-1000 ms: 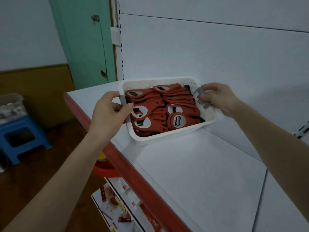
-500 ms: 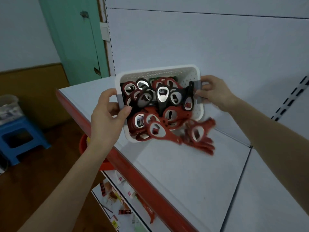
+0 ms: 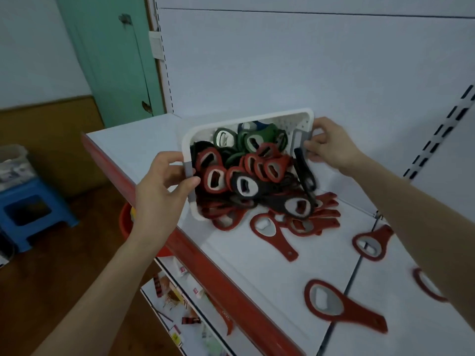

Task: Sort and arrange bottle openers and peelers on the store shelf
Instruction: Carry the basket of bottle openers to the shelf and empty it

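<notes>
A white perforated basket is tipped steeply toward me over the white shelf. My left hand grips its grey left handle and my right hand grips the right handle. Red, black and green bottle openers slide out of its mouth. Several red openers lie loose on the shelf, one near the basket, one at the front and one to the right. Another is partly hidden behind my right forearm.
The shelf has a red front edge and a white back panel with slotted uprights. A lower shelf with small packets shows below. A blue stool stands on the floor at left, beside a green door.
The basket went from nearly flat to tipped steeply. The openers have spilled out across the shelf, and black and green ones now show inside. Both hands kept their hold on the handles.
</notes>
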The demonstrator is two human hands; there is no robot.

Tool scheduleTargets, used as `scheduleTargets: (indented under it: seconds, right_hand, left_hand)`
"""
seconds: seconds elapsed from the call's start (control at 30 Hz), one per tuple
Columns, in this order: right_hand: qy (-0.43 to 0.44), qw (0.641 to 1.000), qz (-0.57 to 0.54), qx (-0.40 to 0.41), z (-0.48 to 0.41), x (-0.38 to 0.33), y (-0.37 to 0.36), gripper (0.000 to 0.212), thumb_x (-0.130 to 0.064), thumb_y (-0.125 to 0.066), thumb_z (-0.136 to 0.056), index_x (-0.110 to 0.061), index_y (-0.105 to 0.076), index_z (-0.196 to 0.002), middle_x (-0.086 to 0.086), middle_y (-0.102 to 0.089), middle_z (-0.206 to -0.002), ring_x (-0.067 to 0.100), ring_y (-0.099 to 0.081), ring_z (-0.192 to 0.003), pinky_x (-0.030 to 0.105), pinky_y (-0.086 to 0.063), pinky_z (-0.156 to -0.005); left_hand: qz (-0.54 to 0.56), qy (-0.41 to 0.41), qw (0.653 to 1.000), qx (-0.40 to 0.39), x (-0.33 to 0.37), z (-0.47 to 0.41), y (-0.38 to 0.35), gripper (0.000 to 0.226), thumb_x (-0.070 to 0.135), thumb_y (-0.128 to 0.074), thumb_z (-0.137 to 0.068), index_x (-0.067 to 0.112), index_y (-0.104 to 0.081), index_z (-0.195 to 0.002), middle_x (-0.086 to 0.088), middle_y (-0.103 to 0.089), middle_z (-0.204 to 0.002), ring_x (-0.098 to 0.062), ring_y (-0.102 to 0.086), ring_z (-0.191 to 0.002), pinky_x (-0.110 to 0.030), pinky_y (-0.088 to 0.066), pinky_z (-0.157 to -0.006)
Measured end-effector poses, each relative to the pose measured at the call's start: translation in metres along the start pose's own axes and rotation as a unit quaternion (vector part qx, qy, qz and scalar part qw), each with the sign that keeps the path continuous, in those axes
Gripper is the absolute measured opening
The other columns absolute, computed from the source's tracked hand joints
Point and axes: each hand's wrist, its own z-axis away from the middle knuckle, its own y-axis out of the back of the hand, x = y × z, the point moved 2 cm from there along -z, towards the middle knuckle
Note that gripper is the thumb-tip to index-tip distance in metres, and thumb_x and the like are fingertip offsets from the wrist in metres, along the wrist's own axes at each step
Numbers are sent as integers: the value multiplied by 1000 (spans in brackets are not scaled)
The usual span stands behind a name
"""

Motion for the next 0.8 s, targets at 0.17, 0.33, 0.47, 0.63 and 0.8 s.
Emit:
scheduleTargets:
  seconds: [0.17,0.33,0.47,0.63,0.8]
  right_hand:
    - [15,1000,-3,25,1,3,-3,24,3,-47,-92,-18,-44,-104,21,-59,-82,22,-59,-73,26,-53,-63]
    - [33,998,-30,43,7,3,-7,23,4,-46,-92,-15,-44,-105,14,-58,-79,20,-59,-72,30,-56,-72]
    - [37,996,-62,58,10,5,-8,24,6,-46,-91,-15,-45,-102,8,-61,-80,31,-62,-84,45,-53,-84]
    - [47,991,-92,81,11,11,-10,28,7,-45,-91,-20,-46,-98,2,-64,-84,22,-63,-85,39,-54,-83]
    - [62,989,-97,94,10,16,-11,38,6,-46,-91,-33,-46,-88,1,-66,-87,24,-65,-91,46,-53,-87]
  left_hand:
    - [-2,-5,1000,7,-2,-5,-1,44,4,-66,-82,42,-43,-85,19,-59,-81,14,-58,-75,-4,-44,-73]
    - [0,-14,1000,20,-3,-7,-3,45,2,-66,-82,41,-43,-84,19,-60,-82,15,-58,-75,1,-40,-69]
    - [2,-16,999,36,-3,-3,-5,45,2,-67,-81,41,-44,-85,19,-60,-84,14,-58,-78,0,-42,-70]
    - [6,-21,998,61,-5,-2,-8,46,1,-68,-79,41,-46,-84,20,-60,-84,14,-58,-80,-2,-43,-75]
    - [8,-21,997,73,-7,-2,-10,45,1,-69,-79,39,-47,-82,21,-60,-84,17,-56,-79,-2,-42,-75]
